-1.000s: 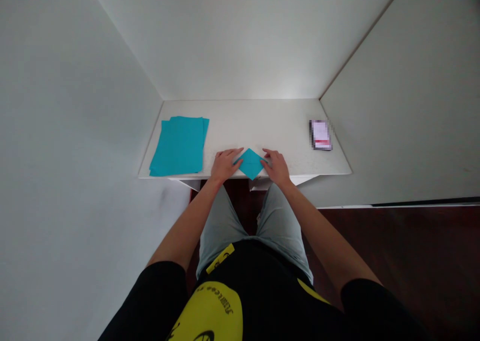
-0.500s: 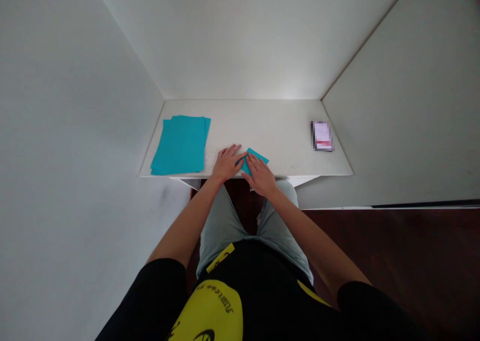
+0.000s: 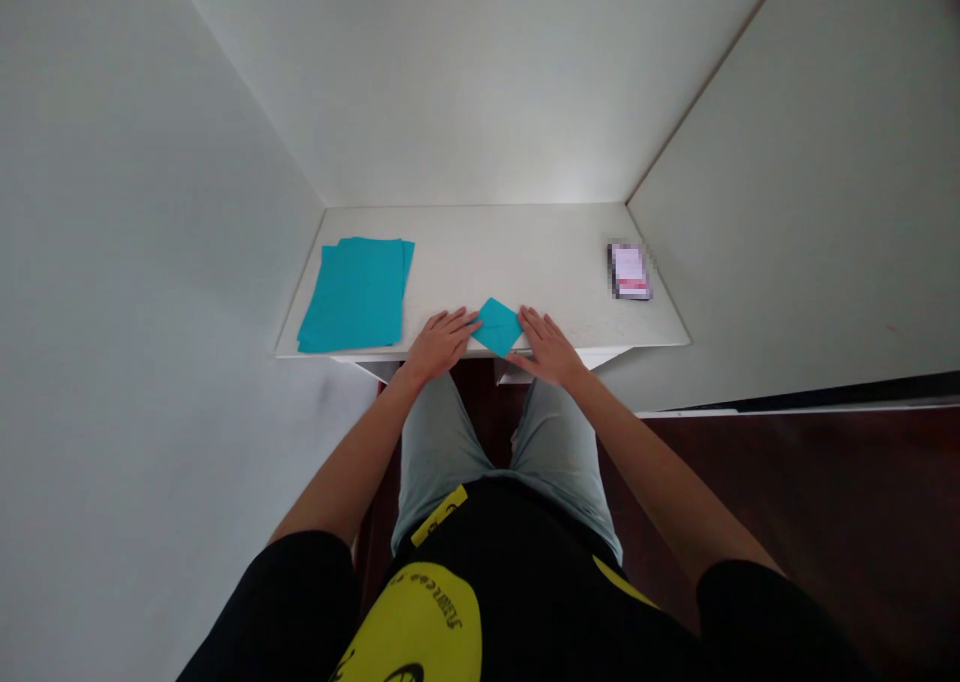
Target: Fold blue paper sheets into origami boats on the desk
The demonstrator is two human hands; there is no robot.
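Note:
A small folded piece of blue paper [image 3: 497, 328] lies flat near the front edge of the white table, its outline like a diamond with a crease line across it. My left hand [image 3: 441, 344] rests palm down at its left corner, fingers stretched out and touching the paper. On the other side, my right hand [image 3: 549, 347] lies with its fingers extended, the tips at the paper's right corner and the thumb near its lower edge. Neither hand grips the paper.
Several larger blue sheets [image 3: 354, 294] lie in an uneven stack at the table's left. A pixelated, phone-like rectangle [image 3: 630, 271] lies at the right. Walls close in the white table [image 3: 480, 247] at the back and both sides.
My hands have moved apart, the right one sliding right off the paper and the left one slightly left. More of the folded paper now shows between them.

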